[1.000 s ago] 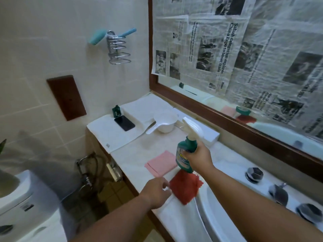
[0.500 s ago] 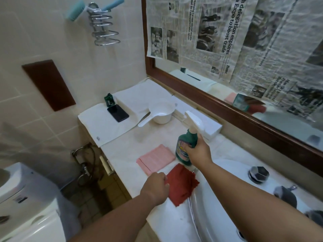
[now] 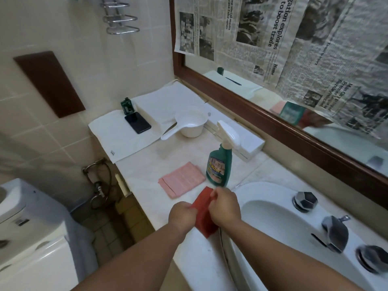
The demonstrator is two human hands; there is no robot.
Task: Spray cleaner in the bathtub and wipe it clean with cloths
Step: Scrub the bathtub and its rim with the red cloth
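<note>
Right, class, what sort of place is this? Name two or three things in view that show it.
Most likely a home bathroom: a white tub with chrome taps on its rim, tiled walls, and what looks like a toilet cistern at the left.
</note>
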